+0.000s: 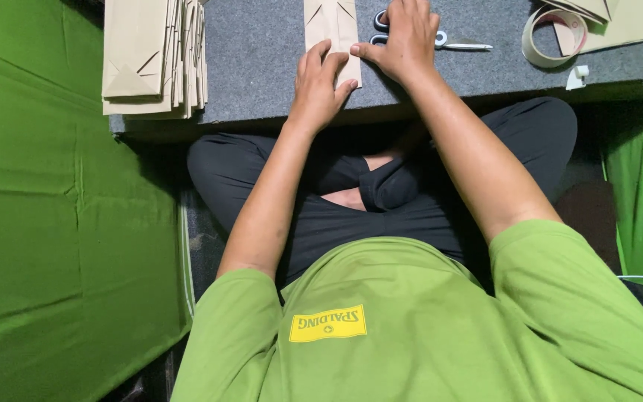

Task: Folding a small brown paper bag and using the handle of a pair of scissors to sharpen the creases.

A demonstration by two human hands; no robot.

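l hand [320,83] flat, pressing folded brown paper bag [330,30] at top centre, r hand [405,37] spread over its edge w/ scissors [440,41] prob touching, so the fold could slip or fingers snag the blades.

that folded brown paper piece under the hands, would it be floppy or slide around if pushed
The folded paper piece looks thin and flat, so probably light and floppy if lifted by one end. On the grey felt-like board it likely drags rather than slides. Both the left hand and right hand press on it.
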